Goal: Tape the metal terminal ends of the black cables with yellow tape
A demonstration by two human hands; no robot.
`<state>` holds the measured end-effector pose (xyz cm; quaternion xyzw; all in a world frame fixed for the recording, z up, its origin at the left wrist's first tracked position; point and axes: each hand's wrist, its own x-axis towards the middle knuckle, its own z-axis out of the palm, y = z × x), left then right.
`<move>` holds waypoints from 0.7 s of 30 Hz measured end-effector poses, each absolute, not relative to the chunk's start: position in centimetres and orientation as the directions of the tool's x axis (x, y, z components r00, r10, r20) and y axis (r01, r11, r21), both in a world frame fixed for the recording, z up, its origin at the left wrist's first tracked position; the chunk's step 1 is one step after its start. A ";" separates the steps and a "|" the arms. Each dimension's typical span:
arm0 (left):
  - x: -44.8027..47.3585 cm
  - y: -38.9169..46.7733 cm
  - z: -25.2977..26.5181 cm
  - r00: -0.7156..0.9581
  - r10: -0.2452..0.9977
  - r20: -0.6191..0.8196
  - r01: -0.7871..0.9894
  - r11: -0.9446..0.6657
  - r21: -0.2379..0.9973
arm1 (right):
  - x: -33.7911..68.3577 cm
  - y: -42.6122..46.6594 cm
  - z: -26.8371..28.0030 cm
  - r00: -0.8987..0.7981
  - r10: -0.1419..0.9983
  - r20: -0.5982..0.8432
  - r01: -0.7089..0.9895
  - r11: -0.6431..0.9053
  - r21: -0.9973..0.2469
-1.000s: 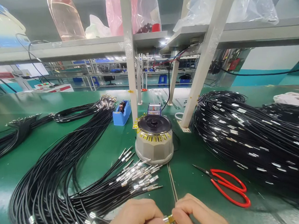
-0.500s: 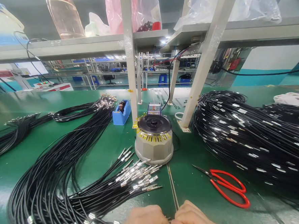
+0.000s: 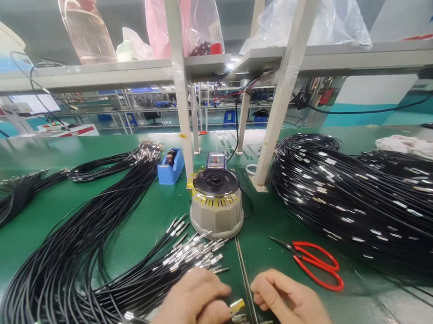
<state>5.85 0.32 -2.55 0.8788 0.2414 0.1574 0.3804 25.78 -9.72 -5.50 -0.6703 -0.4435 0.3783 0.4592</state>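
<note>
My left hand [image 3: 196,302] is closed at the bottom centre, its edges slightly blurred. A metal cable end with a yellow tape tag [image 3: 237,306] sticks out beside its thumb; the cable itself is hidden by the hand. Across a small gap, my right hand [image 3: 288,303] has its fingers curled and fingertips pressed together; whatever they may hold cannot be made out. More metal cable ends [image 3: 241,322] lie below, between the hands. Left of them spreads a big bundle of black cables [image 3: 82,251] with silver tips. Straight ahead stands a round tape dispenser [image 3: 217,203] with yellow tape pieces around its rim.
Red-handled scissors [image 3: 318,266] lie to the right on the green table [image 3: 255,247]. Behind them is a large coil of black cables [image 3: 331,198]. A blue tape holder [image 3: 170,166] stands near a shelf post [image 3: 179,81]. Bags sit on the shelf above.
My hands, which were together, have moved apart. The yellow-tagged cable end now shows by my left hand. The view has shifted slightly to the right.
</note>
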 end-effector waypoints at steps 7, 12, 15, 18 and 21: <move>5.3 2.3 -2.0 0.661 0.749 0.050 0.639 -0.597 0.485 | 27.1 -8.6 -4.3 0.492 0.869 -0.042 0.231 -0.177 -0.957; 8.0 1.2 -4.2 0.743 0.664 0.089 0.662 -0.748 0.053 | 26.6 -6.0 -2.8 0.369 0.930 -0.004 0.266 -0.109 -0.958; 8.0 1.2 -5.1 0.737 0.665 0.123 0.668 -0.744 0.025 | 26.9 -4.5 -2.4 0.314 0.949 0.021 0.280 -0.072 -0.957; 6.7 1.6 -6.1 0.714 0.679 0.168 0.692 -0.721 -0.028 | 27.6 -3.4 -2.0 0.341 0.939 0.028 0.267 -0.069 -0.961; 5.3 2.1 -7.5 0.719 0.650 0.245 0.685 -0.722 -0.097 | 28.2 -2.2 -1.1 0.430 0.902 0.023 0.229 -0.085 -0.970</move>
